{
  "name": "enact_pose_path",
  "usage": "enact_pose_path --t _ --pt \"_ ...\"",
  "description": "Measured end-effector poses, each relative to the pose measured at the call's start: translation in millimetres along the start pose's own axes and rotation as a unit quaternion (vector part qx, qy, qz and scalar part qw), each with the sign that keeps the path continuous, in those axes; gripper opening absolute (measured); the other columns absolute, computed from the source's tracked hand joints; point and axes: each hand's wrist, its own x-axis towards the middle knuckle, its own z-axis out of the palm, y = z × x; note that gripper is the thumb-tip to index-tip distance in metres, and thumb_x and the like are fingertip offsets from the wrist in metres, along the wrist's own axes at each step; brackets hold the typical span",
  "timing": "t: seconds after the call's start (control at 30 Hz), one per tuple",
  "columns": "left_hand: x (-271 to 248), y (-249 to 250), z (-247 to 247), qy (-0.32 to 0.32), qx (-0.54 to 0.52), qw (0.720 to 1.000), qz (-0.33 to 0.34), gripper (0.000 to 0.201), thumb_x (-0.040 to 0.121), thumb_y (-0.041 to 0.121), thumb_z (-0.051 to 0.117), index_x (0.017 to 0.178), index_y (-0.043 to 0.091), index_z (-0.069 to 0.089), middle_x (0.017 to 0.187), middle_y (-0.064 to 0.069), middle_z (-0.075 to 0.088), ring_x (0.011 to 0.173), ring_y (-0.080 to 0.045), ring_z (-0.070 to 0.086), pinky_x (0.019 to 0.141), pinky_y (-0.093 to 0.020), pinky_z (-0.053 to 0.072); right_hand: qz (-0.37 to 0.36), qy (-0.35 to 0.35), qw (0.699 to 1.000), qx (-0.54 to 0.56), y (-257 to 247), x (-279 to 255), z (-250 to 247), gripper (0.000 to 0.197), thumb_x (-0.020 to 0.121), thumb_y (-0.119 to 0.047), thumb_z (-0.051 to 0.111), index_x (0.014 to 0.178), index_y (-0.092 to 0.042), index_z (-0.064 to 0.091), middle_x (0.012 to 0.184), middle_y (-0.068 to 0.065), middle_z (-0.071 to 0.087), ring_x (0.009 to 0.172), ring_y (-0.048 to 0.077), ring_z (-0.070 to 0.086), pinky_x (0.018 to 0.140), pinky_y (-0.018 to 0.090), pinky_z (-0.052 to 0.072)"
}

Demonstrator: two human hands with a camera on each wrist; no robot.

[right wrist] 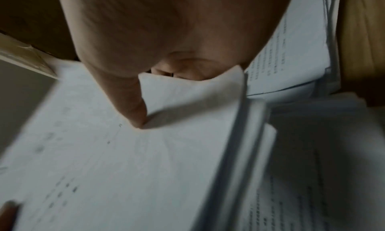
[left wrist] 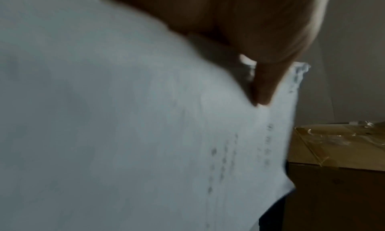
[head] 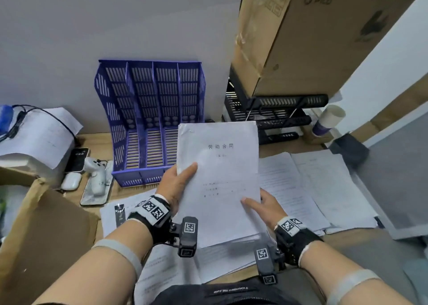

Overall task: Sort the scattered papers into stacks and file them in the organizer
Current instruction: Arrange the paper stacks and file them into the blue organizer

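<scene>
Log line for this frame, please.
phase: stack lifted | left hand: holds paper stack | right hand: holds same | blue organizer: slots empty

One blue organizer (head: pixel 148 121) with four compartments stands on the desk. One black tray rack (head: pixel 275 117), two cardboard boxes (head: pixel 308 38) (head: pixel 44 235), one paper cup (head: pixel 328 120), two phones (head: pixel 77 159) (head: pixel 98 188), one earbud case (head: pixel 70 181). One held paper stack (head: pixel 220 177); two hands (head: pixel 178 184) (head: pixel 266 206).

1. Cardboard box (head: pixel 312 38) stacked on black tray rack (head: pixel 273 114).
2. Paper cup (head: pixel 328 120) beside rack.
3. Phone (head: pixel 77 159), earbud case (head: pixel 71 181), white controller (head: pixel 96 175) at left.
</scene>
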Motion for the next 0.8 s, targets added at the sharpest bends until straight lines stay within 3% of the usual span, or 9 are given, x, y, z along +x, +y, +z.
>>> enact_pose_path --t 0.07,0.13,0.2,0.27,0.43,0.53,0.6,0.7,0.8 --pt "13 -8 8 0.048 0.035 0.998 0.033 0.036 0.083 0.043 0.071 0.109 0.019 0.068 0.106 -0.008 0.076 0.098 -0.033 0.072 0.087 -0.056 0.056 0.011 -0.033 0.999 -0.004 1 -8 -7 0.020 0.088 -0.018 0.067 0.104 -0.029 0.063 0.113 -0.006 0.070 0.096 0.004 0.066 0.078 0.015 0.052" --pt "28 -22 13 0.086 0.097 0.990 0.059 0.029 0.081 0.050 0.067 0.096 0.025 0.067 0.102 -0.001 0.075 0.096 -0.027 0.072 0.089 -0.051 0.057 0.024 -0.059 0.998 -0.027 6 -14 -14 0.028 0.090 -0.011 0.062 0.112 -0.029 0.059 0.108 -0.011 0.068 0.089 0.000 0.064 0.065 0.007 0.050" --pt "37 -37 22 0.085 0.154 0.983 0.049 0.024 0.083 0.049 0.064 0.093 0.027 0.063 0.104 -0.002 0.073 0.096 -0.027 0.070 0.091 -0.051 0.055 0.028 -0.040 0.996 -0.073 15 -16 -25 0.034 0.089 -0.011 0.061 0.118 -0.029 0.058 0.112 -0.011 0.067 0.102 0.007 0.065 0.083 0.018 0.053" --pt "43 -50 35 0.041 0.210 0.977 -0.003 0.028 0.086 0.039 0.064 0.107 0.021 0.057 0.112 -0.008 0.070 0.099 -0.030 0.068 0.092 -0.052 0.055 0.033 0.015 0.993 -0.111 24 -17 -40 0.038 0.087 -0.015 0.060 0.124 -0.026 0.059 0.119 -0.008 0.066 0.111 0.013 0.061 0.099 0.031 0.048" --pt "34 -68 84 -0.115 0.243 0.959 -0.086 0.039 0.094 0.007 0.054 0.131 0.016 0.042 0.115 -0.018 0.066 0.100 -0.038 0.067 0.087 -0.053 0.057 0.063 0.159 0.978 -0.120 33 -16 -88 0.031 0.090 -0.011 0.054 0.119 -0.019 0.061 0.114 -0.001 0.067 0.099 0.019 0.061 0.089 0.025 0.045" --pt "24 -66 109 -0.212 0.214 0.947 -0.114 0.040 0.097 0.008 0.052 0.133 0.022 0.043 0.100 -0.010 0.068 0.092 -0.030 0.069 0.077 -0.035 0.059 0.096 0.259 0.945 -0.176 33 -8 -116 0.034 0.088 -0.014 0.048 0.117 -0.027 0.060 0.116 0.002 0.066 0.102 0.029 0.060 0.096 0.034 0.047" --pt "23 -64 114 -0.239 0.238 0.934 -0.113 0.041 0.097 0.016 0.057 0.135 0.023 0.044 0.115 -0.007 0.069 0.101 -0.025 0.070 0.079 -0.028 0.056 0.116 0.322 0.915 -0.216 26 -4 -129 0.044 0.088 -0.014 0.048 0.126 -0.034 0.052 0.123 0.003 0.060 0.113 0.032 0.053 0.101 0.044 0.043" --pt "29 -63 98 -0.173 0.268 0.942 -0.105 0.029 0.096 0.015 0.059 0.124 0.012 0.060 0.121 -0.012 0.068 0.105 -0.023 0.067 0.080 -0.028 0.053 0.137 0.358 0.891 -0.243 16 3 -126 0.057 0.089 -0.013 0.053 0.141 -0.031 0.037 0.139 0.008 0.046 0.128 0.033 0.040 0.103 0.051 0.035" --pt "35 -70 49 -0.031 0.290 0.955 -0.060 0.016 0.095 0.007 0.055 0.105 0.014 0.064 0.115 -0.012 0.069 0.098 -0.024 0.065 0.071 -0.023 0.048 0.097 0.298 0.931 -0.188 23 13 -94 0.053 0.088 -0.009 0.054 0.138 -0.023 0.042 0.135 0.012 0.051 0.125 0.032 0.046 0.103 0.043 0.039"
